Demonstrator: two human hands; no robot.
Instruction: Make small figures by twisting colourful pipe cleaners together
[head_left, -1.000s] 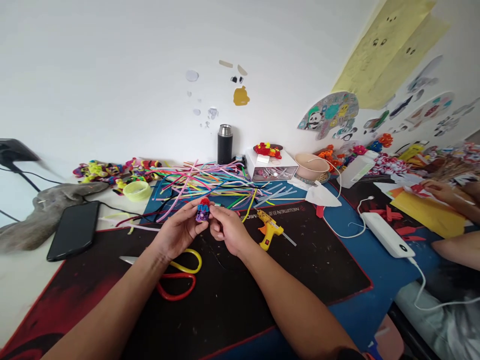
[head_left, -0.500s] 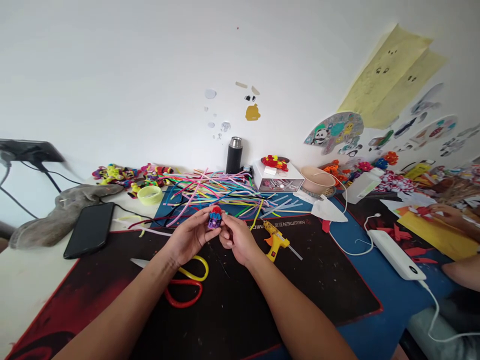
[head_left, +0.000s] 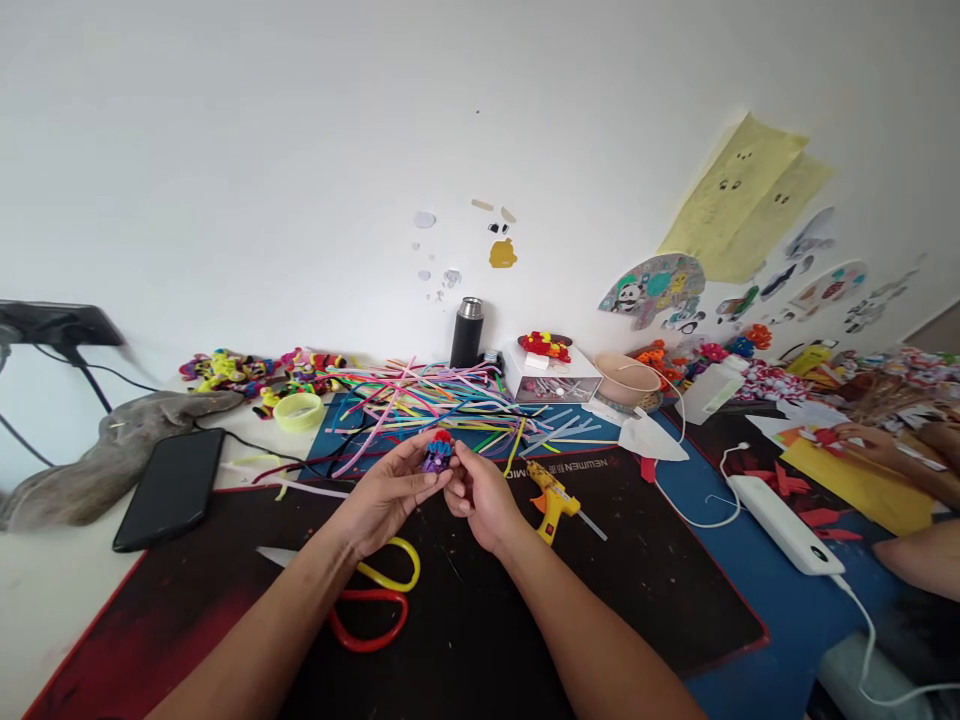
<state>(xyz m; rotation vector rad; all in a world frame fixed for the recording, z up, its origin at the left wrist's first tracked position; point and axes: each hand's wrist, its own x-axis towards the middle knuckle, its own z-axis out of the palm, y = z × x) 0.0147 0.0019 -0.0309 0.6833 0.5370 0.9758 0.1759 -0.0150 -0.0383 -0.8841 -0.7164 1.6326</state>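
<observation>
Between my two hands, above the dark mat (head_left: 615, 600), is a small pipe-cleaner figure (head_left: 437, 455), red on top, blue in the middle and purple below. My left hand (head_left: 390, 497) grips it from the left with thumb and fingers. On the other side, the fingertips of my right hand (head_left: 481, 497) pinch its right edge; exactly what they hold there is hidden. Under my left wrist lie scissors (head_left: 373, 645) with one red and one yellow handle loop. A yellow hot glue gun (head_left: 553, 500) with a clear stick in it rests right of my right hand.
Loose pipe cleaners (head_left: 420, 400) are heaped behind my hands. A black thermos (head_left: 467, 335), a drawer box (head_left: 555, 378) and a beige bowl (head_left: 626, 382) stand along the wall. At left lies a phone (head_left: 171, 490); at right, a power bank (head_left: 787, 525) and another person's hands (head_left: 866, 440).
The view has tilted up a little, so things sit lower. The figure has turned slightly in my fingers, and my left thumb now lies across its lower part.
</observation>
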